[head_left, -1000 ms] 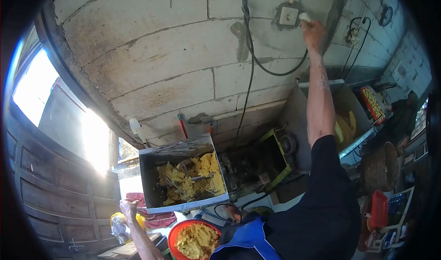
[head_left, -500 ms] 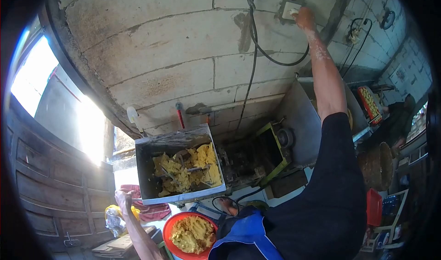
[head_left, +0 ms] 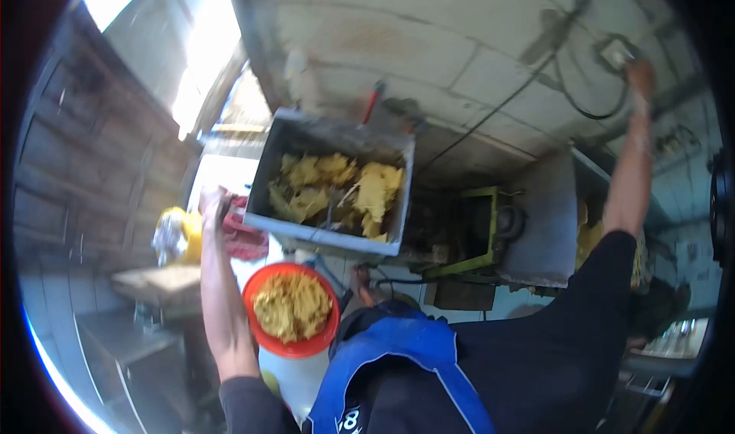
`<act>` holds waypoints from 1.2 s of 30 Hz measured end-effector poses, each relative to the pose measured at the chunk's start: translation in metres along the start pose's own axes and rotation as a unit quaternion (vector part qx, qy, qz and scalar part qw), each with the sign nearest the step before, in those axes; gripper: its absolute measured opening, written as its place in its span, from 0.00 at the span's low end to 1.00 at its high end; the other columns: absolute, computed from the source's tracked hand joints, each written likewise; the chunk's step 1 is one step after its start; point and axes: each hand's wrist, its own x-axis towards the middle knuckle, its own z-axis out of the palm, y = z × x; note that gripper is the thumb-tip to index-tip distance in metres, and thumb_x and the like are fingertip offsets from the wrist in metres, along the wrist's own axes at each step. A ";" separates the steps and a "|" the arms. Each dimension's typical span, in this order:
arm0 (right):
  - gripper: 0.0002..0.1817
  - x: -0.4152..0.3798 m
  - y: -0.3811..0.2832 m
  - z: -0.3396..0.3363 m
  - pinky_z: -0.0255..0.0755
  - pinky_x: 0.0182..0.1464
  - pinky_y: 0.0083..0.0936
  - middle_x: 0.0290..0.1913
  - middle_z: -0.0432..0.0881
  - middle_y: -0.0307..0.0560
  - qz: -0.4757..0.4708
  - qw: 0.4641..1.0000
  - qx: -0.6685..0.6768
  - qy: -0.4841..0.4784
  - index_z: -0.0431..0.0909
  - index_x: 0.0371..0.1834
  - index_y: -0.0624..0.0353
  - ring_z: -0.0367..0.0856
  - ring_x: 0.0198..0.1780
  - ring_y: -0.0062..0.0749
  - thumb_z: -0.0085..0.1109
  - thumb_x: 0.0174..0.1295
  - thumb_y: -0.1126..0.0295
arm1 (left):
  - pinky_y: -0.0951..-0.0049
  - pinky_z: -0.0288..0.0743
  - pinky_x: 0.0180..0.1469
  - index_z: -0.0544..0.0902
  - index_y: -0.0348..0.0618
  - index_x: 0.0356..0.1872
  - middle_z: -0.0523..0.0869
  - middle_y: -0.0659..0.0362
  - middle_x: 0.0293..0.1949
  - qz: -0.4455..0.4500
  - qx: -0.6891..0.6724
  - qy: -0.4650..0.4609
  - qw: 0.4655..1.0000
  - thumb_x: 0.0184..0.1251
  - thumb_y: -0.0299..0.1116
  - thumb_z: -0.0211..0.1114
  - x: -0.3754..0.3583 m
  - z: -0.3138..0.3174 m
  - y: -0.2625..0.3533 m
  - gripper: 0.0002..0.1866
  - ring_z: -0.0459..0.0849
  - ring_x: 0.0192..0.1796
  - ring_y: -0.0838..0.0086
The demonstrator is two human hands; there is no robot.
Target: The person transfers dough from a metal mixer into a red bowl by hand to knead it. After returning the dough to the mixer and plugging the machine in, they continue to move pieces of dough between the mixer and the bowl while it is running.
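Observation:
My right hand (head_left: 641, 79) reaches far out to a pale wall socket (head_left: 615, 52), its fingers closed at the plate on what looks like a plug. A dark cable loops down beside that wrist. On the other side, my left hand (head_left: 214, 201) is closed by the left end of a metal mixing trough (head_left: 329, 236); blur hides what it grips. Inside the trough, yellow dough (head_left: 377, 191) lies in ragged clumps around the mixing blades. Below it, a red basin (head_left: 289, 351) holds more yellow dough (head_left: 291, 306), close to my left forearm.
A green metal frame (head_left: 478, 265) with a pulley stands right of the trough, beside a larger metal bin (head_left: 540, 223). Dark red cloth (head_left: 243, 239) and a yellow bag (head_left: 182, 235) lie at left. Another person's dark clothing (head_left: 654, 311) shows at far right.
The view has swung, shifting the trough up and right in the picture. Dough in the trough has moved into separate left and right clumps. Both hands stay at the same places.

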 end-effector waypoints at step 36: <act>0.18 -0.463 -0.240 -0.122 0.74 0.32 0.13 0.40 0.85 0.39 0.300 0.647 0.640 -0.286 0.83 0.58 0.62 0.77 0.31 0.13 0.65 0.73 0.61 | 0.64 0.81 0.42 0.92 0.34 0.37 0.92 0.48 0.31 -0.128 -0.071 -0.070 0.987 0.57 0.38 0.80 -0.014 -0.040 0.041 0.16 0.91 0.35 0.64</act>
